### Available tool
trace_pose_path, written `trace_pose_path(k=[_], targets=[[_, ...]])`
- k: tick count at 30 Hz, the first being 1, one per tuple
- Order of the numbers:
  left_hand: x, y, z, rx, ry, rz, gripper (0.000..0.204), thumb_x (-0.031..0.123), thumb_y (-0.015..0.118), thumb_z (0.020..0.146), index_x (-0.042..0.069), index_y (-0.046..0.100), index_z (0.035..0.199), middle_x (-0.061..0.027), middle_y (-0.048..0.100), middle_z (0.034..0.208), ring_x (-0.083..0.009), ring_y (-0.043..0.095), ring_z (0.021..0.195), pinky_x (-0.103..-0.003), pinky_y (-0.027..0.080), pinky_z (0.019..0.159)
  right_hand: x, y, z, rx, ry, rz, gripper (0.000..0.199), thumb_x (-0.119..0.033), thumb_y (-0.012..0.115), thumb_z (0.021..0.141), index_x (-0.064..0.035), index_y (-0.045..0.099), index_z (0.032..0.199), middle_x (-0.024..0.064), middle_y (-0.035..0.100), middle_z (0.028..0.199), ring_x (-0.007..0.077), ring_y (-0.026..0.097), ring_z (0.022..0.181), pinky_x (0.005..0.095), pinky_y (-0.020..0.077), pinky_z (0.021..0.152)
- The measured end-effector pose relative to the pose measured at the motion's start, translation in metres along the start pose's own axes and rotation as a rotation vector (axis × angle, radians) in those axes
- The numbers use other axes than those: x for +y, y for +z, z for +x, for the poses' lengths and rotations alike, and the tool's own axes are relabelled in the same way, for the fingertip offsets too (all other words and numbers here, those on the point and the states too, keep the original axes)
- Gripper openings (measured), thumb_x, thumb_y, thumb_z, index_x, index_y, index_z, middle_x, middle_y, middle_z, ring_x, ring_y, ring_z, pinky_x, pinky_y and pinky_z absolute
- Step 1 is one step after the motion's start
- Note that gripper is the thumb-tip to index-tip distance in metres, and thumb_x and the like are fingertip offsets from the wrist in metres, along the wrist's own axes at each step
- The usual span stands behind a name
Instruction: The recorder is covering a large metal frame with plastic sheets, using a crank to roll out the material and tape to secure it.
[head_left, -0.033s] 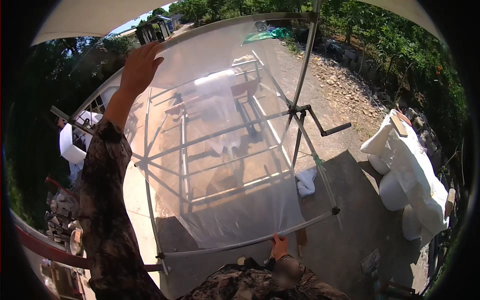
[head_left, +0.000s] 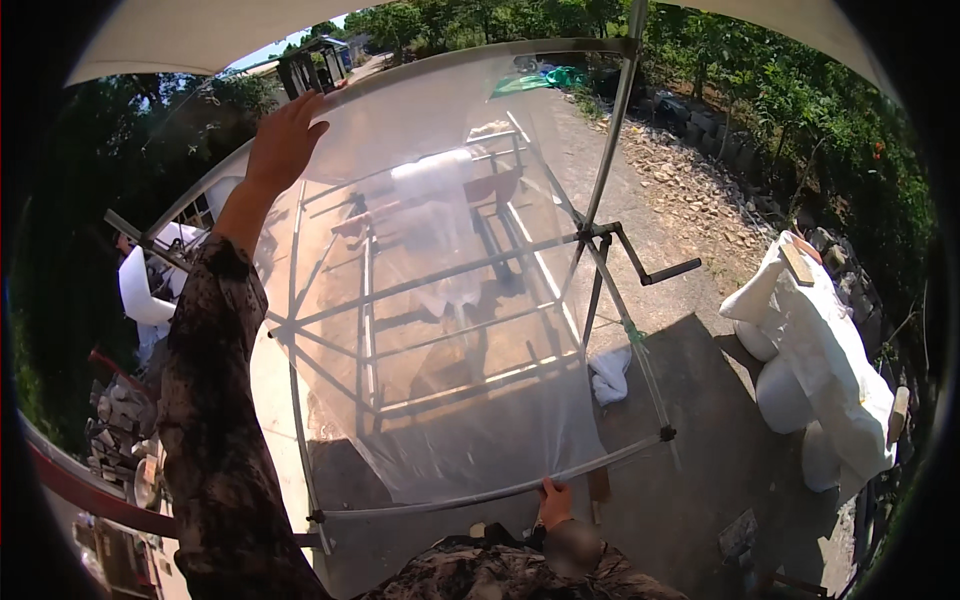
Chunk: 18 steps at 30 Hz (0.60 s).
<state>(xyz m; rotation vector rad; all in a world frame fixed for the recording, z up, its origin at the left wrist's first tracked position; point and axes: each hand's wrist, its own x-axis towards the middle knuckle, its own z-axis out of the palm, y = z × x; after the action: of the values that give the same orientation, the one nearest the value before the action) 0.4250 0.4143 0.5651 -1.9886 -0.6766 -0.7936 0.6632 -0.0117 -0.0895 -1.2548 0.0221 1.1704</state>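
Observation:
A clear plastic film is stretched across a large reel-like frame of metal tubes, its near edge hanging by the front tube. My left hand reaches up with fingers stretched out, lying against the film at the far upper tube. Low in front of my body, my right hand has its fingers closed at the front tube; how much film they also hold is hidden. To the right, a crank handle sticks out from the frame's hub.
Through the film a lower metal stand shows, with a white roll on it. White sacks under a sheet line the right side. A white bag lies beside the frame. Stone rubble and bushes stand beyond.
The view has shifted slightly, so the frame sits a little lower in it. My right hand appears marginally further left along the front tube. My left hand stays at the upper tube.

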Motion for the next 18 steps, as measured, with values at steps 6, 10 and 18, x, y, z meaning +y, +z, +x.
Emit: trace_pose_path(k=[6, 10, 18], targets=[[-0.027, 0.048, -0.012, 0.028, -0.331, -0.03, 0.035, 0.029, 0.043, 0.096, 0.005, 0.051, 0.12, -0.0157, 0.059, 0.116, -0.0326, 0.058, 0.104, -0.044, 0.044, 0.092, 0.008, -0.025, 0.007, -0.068, -0.113, -0.324, 0.027, -0.02, 0.062, 0.09, 0.0024, 0.049, 0.1, 0.012, 0.054, 0.096, 0.0207, 0.056, 0.083, 0.035, 0.0523, 0.077], [-0.014, 0.06, -0.014, -0.01, -0.22, 0.03, 0.037, 0.034, 0.038, 0.097, 0.011, 0.05, 0.124, -0.0079, 0.057, 0.124, -0.0247, 0.049, 0.12, -0.045, 0.028, 0.107, 0.008, -0.026, 0.007, -0.148, 0.008, -0.132, 0.027, -0.018, 0.059, 0.091, 0.0043, 0.045, 0.095, 0.0135, 0.049, 0.099, 0.0237, 0.054, 0.089, 0.0384, 0.0513, 0.076], [-0.039, 0.067, 0.006, -0.35, -0.35, -0.229, 0.043, 0.035, 0.038, 0.097, 0.0, 0.056, 0.115, -0.0239, 0.058, 0.114, -0.0383, 0.053, 0.11, -0.044, 0.041, 0.093, 0.008, -0.043, 0.024, -0.124, -0.221, -0.667, 0.033, -0.02, 0.061, 0.09, 0.0102, 0.05, 0.096, 0.0152, 0.055, 0.095, 0.0206, 0.054, 0.087, 0.0342, 0.0459, 0.076]])
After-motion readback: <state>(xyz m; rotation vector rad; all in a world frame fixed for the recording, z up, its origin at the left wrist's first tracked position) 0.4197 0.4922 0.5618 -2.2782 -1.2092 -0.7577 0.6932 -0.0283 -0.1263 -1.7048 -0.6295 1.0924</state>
